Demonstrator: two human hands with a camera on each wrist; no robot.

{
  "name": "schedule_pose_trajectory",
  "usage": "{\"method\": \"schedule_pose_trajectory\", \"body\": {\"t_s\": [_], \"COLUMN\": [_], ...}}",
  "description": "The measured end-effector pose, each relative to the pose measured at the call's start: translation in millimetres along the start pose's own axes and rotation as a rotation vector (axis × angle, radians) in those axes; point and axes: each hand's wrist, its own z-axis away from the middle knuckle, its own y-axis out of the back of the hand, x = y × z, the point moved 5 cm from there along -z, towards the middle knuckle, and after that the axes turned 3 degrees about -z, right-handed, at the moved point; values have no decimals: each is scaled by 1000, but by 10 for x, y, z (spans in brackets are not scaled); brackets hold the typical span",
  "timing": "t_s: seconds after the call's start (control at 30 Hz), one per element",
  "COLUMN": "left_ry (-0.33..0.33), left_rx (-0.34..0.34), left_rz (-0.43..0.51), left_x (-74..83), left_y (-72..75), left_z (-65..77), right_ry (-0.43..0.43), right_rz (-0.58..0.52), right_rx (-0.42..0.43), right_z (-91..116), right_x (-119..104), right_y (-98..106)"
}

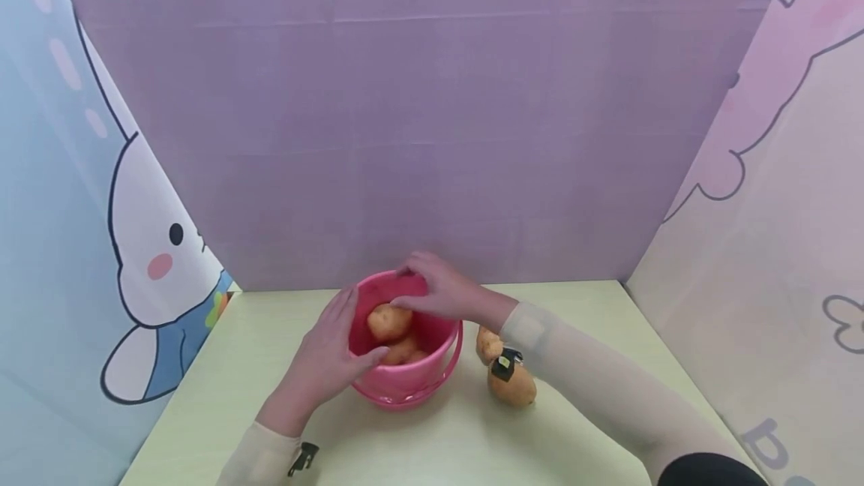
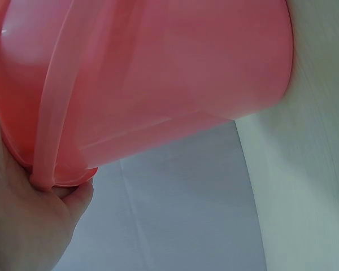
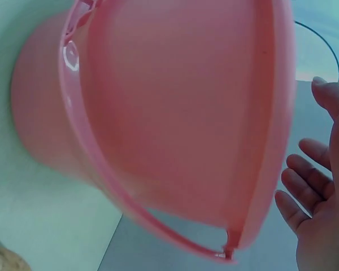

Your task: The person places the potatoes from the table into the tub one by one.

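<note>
A mauve fabric backdrop (image 1: pixel 432 118) rose behind a pale yellow-green tabletop (image 1: pixel 229 351), between a light-blue cartoon-printed panel (image 1: pixel 54 231) and a pink-and-white one (image 1: pixel 776 261). Head view: a round pink plastic bucket (image 1: pixel 413 379) stood on the tabletop, its matching pink handle (image 1: pixel 456 355) lowered around the front and right side. A rounded tan potato (image 1: pixel 389 322) lay in it above other tan potatoes (image 1: pixel 405 352); two loose potatoes (image 1: pixel 518 390) lay to its right, partly behind a black clip (image 1: pixel 505 363) at the right wrist. The left hand (image 1: pixel 327 358) met the left rim, fingers extended, thumb spread wide. The right hand (image 1: pixel 442 287) reached over the far rim; from where I stood, I could not tell whether its thumb touched the uppermost potato. Left wrist view: the left hand touched the rim beside the handle's joint. Right wrist view: the right hand's fingers were relaxed and parted, just beside the rim.
</note>
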Motion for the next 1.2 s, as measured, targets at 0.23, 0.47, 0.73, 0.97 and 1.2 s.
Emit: {"method": "schedule_pose_trajectory", "body": {"t_s": [0.23,0.47,0.73,0.97,1.2], "left_ry": [17,29,31,38,43], "left_rx": [-7,-18,-18,-27,-29], "left_rz": [12,-2,9,4,-4], "left_x": [-1,-12,-37,-11,-14], "left_y": [10,18,29,35,15], "left_z": [-1,8,15,13,13], "right_ry": [-24,-59,-107,-191,-214], "right_rz": [-44,-22,-1,-57,-96], "right_rx": [66,121,132,127,155], "right_z": [270,592,926,1173,1427], "right_x": [33,202,373,484,590], "right_y": [213,377,382,314,181]}}
